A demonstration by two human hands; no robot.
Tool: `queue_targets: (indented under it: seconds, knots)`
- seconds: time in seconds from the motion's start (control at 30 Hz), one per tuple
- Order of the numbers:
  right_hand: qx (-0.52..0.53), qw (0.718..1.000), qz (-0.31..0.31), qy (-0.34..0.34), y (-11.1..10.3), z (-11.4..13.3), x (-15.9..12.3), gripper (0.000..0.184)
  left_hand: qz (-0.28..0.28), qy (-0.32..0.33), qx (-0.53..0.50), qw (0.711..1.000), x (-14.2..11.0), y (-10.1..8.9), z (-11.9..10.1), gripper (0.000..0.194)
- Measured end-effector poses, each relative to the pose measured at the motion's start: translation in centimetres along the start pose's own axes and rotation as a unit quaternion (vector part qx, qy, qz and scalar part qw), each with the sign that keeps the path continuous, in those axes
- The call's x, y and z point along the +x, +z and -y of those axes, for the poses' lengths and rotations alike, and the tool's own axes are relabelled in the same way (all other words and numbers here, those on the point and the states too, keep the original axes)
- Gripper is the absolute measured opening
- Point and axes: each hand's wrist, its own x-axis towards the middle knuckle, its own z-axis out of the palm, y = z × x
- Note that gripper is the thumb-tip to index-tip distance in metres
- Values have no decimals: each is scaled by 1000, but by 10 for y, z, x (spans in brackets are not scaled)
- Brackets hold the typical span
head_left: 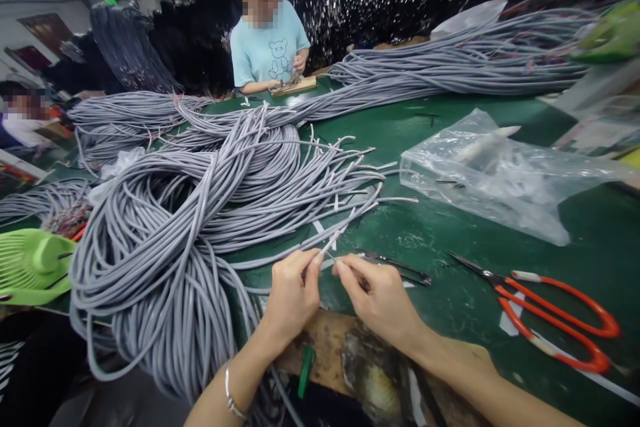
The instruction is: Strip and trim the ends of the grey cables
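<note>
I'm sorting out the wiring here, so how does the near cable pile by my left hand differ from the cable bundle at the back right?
The near pile is bent into big loops, while the back bundle lies stretched out lengthwise. The near pile hangs over the front edge of the green table; the back bundle lies along its far side. Both are grey and many-stranded.
</note>
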Motion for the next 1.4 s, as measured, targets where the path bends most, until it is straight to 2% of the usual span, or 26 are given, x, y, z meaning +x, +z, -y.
queue_targets:
  seconds: [0.1,0.27,0.4,0.47,0.7,1.1,1.4]
  knots:
    - [-10,1000,-9,-18,2,0,-1,32,8,-16,-6,1000,0,-1,-1,26]
    - [-34,996,-12,-79,2,7,-3,30,79,-43,-33,995,0,-1,-1,30]
    - [-7,999,-11,-39,-2,10,-2,30,14,-80,-73,994,1,-5,0,29]
    - [11,1000,-1,-21,-3,9,-1,29,0,-79,-78,994,2,-6,0,28]
    - [15,1000,0,-18,-1,5,2,29,20,-48,-26,998,1,-6,0,26]
    - [-8,999,-7,-39,1,4,2,29,31,-19,-9,999,1,-7,-1,29]
    - [-9,996,-30,-87,3,3,3,26,54,-39,-31,997,0,-10,-2,28]
